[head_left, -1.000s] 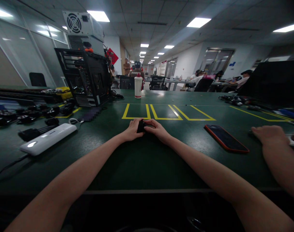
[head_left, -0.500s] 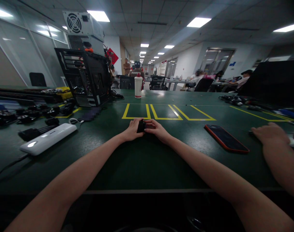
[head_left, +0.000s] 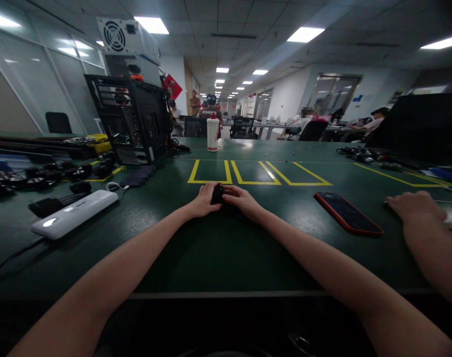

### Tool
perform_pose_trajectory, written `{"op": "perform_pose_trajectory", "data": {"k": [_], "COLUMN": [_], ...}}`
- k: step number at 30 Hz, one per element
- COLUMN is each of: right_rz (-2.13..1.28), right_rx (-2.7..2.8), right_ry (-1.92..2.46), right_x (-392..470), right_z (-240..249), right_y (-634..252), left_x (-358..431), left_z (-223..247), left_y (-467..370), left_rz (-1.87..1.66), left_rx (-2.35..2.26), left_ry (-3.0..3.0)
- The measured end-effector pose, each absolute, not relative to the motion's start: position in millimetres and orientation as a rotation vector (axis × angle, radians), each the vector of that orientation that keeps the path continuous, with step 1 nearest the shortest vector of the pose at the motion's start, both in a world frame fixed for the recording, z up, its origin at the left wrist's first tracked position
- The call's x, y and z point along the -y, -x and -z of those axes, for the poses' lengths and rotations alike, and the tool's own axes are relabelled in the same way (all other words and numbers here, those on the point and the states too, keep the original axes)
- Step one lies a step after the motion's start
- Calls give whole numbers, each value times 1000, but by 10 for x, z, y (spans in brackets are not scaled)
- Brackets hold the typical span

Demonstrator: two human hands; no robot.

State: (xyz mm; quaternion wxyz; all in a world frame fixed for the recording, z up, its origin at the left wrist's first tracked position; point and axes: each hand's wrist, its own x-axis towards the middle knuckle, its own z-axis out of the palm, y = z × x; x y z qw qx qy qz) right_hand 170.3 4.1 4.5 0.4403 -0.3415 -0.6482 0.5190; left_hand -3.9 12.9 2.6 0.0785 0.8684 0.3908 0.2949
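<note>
A small black block-like object [head_left: 217, 195] is between my two hands, just above or on the green tabletop [head_left: 226, 258]; its kind is too dark to make out. My left hand [head_left: 204, 199] is closed around its left side. From the right, my right hand [head_left: 239, 199] pinches it with thumb and fingers. Both hands are close together, below the yellow tape outlines [head_left: 251, 182] on the table. The far fingers of each hand are partly hidden.
A phone in an orange case [head_left: 348, 213] lies to the right, near another person's hand [head_left: 415, 206]. On the left are a white power strip [head_left: 77, 213], several black adapters [head_left: 50, 173] and an open computer case [head_left: 136, 119]. A white cup [head_left: 212, 134] stands farther back.
My right hand's fingers have shifted slightly left and closer around the black object. My left hand stays in place. The other person's hand at right has barely moved.
</note>
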Motion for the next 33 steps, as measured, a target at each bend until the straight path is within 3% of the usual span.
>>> {"op": "perform_pose_trajectory", "data": {"k": [33], "right_rz": [-1325], "right_rx": [1557], "right_ry": [816], "right_x": [-41], "right_z": [-22], "right_y": [-1698], "left_x": [-124], "left_z": [-36], "left_y": [37], "left_rz": [-880], "left_rx": [-1150], "left_ry": [-2605]}}
